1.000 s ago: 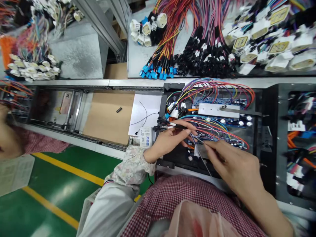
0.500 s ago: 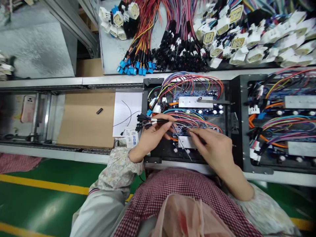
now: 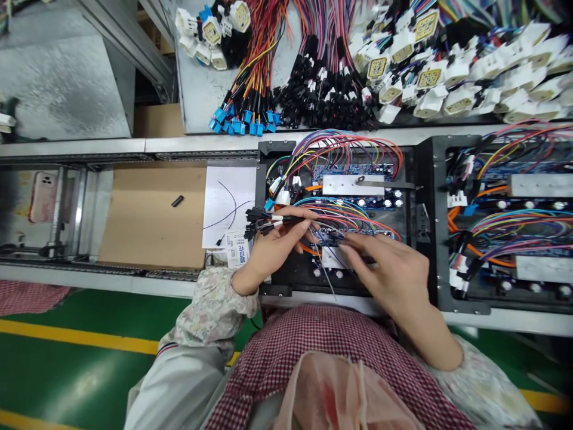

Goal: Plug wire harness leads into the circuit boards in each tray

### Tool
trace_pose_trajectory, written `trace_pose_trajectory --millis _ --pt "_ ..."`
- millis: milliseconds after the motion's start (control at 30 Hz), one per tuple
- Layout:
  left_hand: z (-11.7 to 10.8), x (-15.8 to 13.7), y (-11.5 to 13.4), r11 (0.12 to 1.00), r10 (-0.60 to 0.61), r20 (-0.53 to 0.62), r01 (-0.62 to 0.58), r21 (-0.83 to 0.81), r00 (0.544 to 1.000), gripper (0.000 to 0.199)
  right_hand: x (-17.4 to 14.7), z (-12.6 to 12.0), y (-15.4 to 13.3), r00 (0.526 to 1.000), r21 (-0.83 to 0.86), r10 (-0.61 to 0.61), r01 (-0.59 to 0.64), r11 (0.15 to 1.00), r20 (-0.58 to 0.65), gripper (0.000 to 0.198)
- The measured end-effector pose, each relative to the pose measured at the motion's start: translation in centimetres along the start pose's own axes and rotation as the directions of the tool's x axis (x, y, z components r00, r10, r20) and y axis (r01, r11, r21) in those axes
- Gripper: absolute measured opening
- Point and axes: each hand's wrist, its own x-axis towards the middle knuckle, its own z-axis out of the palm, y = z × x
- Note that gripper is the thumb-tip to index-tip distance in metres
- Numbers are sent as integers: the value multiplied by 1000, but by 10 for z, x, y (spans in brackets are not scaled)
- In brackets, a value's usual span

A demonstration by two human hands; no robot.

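My left hand (image 3: 282, 242) is closed around a bundle of wires whose black connectors (image 3: 259, 222) stick out to the left. At the other side of the bundle, my right hand (image 3: 387, 263) pinches a thin wire, its fingertips partly hiding it. A loose thin grey strand (image 3: 325, 272) hangs down between the hands. Both hands are over a black housing (image 3: 293, 278) with two circuit boards. The upper board (image 3: 353, 184) carries a silver metal plate and an arch of coloured wires; the lower board (image 3: 331, 258) is partly covered by my hands.
To the right stands a second wired housing (image 3: 470, 307). White paper (image 3: 215, 206) with thin black strands and a small box label (image 3: 237, 249) lie left, beside cardboard (image 3: 152, 221) bearing a short black piece (image 3: 178, 201). Piled wire harnesses (image 3: 329, 89) cover the shelf above.
My right hand has shifted slightly down and right. The grey strand's lower end has swung left, and a dark strand now shows beside it. My left hand keeps its hold.
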Motion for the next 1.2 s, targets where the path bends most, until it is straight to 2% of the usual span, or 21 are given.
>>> trace_pose_trajectory --millis 67,200,267,333,400,500,667,1033,1133,1200 --pt "0 0 1 1000 -5 7 5 5 1000 16 -3 -9 -6 999 -1 -9 9 1000 52 20" --pt "0 0 3 1000 -17 0 17 23 1000 20 -5 -27 -6 965 -68 -96 115 991 243 28" --pt "0 0 3 999 -32 -20 33 18 999 22 -5 -34 2 976 -132 -66 94 987 206 29" --pt "0 0 3 999 -50 -23 50 8 998 21 -6 -36 11 995 -170 -9 26 985 102 23" --pt "0 -1 4 998 -60 -22 60 9 998 19 -6 -34 20 998 -129 13 -5 992 59 16" --pt "2 -1 6 998 -58 -47 59 12 997 17 -6 -20 28 993 -54 -13 19 998 115 15" --pt "3 0 7 998 -58 -52 58 -2 997 15 -5 -3 32 986 -53 17 -9 999 167 19" --pt "1 0 5 998 -48 -53 50 30 997 17 2 -4 31 972 -84 -30 51 995 232 22" --pt "2 0 4 998 -49 -53 52 42 997 19 3 -8 28 973 -111 1 25 994 229 25" --pt "2 0 4 998 -54 -47 55 30 997 18 2 -15 21 984 -117 36 -16 993 176 25"
